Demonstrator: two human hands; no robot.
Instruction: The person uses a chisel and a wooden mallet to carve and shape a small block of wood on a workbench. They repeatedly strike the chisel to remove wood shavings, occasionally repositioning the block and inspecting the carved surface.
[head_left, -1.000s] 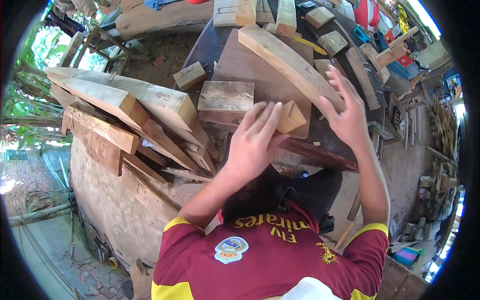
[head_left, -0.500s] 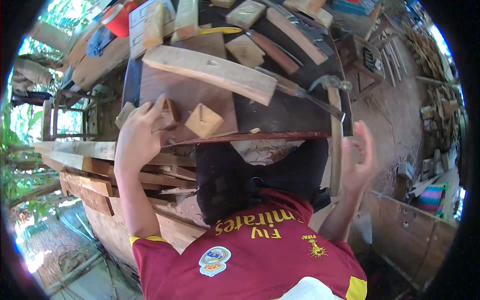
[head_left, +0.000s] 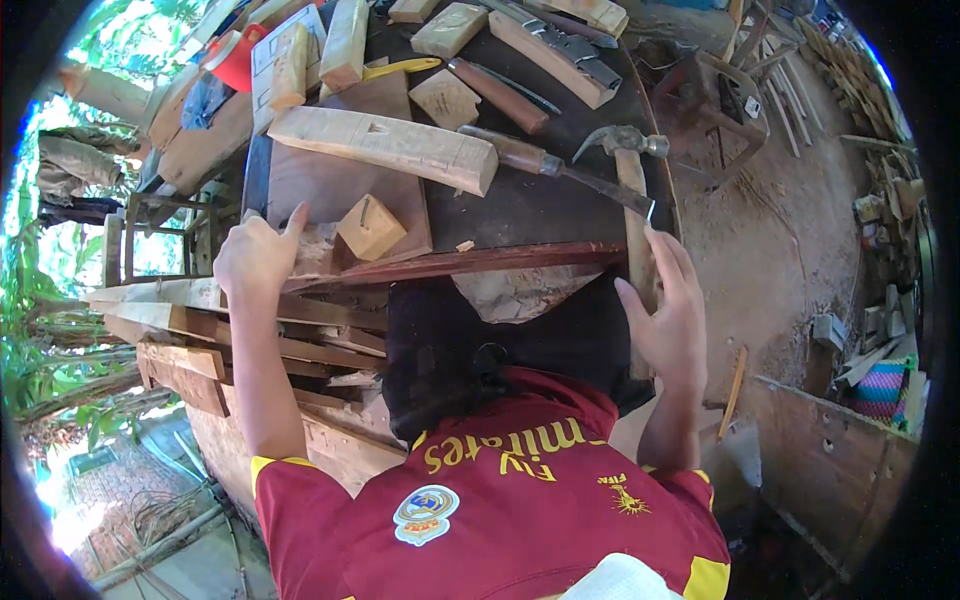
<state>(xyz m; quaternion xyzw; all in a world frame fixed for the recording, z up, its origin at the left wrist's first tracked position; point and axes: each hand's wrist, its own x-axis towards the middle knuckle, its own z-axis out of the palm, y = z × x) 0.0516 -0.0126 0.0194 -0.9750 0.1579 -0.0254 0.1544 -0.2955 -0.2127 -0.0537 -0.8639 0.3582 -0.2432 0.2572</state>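
Note:
My right hand (head_left: 670,315) is open beside the hammer (head_left: 634,185), thumb and fingers apart on either side of its wooden handle. The claw head lies at the table's right edge, and the handle hangs past the front edge. A wood chisel (head_left: 515,153) lies with its blade tip across the hammer handle. At the table's left front corner is my left hand (head_left: 252,258), thumb raised; its other fingers bend down out of sight, and what they may hold is hidden. Close by, a small wooden block (head_left: 370,228) with a slot sits on a brown board (head_left: 410,205).
A long piece of wood (head_left: 385,146) lies across the board. Several wood blocks (head_left: 450,29), another wooden-handled tool (head_left: 500,97) and a metal plane-like tool (head_left: 560,45) cover the far side. Stacked planks (head_left: 180,318) stand left of my legs. A red container (head_left: 232,58) is at the far left.
My right hand has come in from the right to the hammer handle. My left hand has shifted left and nearer; the wood block beneath it is out of sight. The view has shifted too.

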